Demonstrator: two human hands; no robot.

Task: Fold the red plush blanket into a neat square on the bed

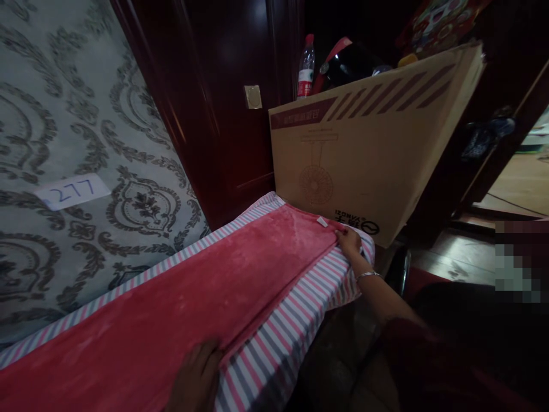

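A pink fleece cloth (206,292) lies folded lengthwise on a board covered in pink, white and grey stripes (278,337). My left hand (195,380) rests flat on the cloth's near edge, fingers stretched out. My right hand (349,240) reaches to the far corner of the cloth and pinches its edge, close to a small white label (321,222). A thin bracelet (369,275) circles my right wrist.
A large cardboard box (369,154) printed with a fan stands just beyond the board's far end. Behind it are a water bottle (306,67) and dark items. A patterned wall with a paper tag reading 277 (72,191) runs along the left; a dark red door (223,103) is ahead.
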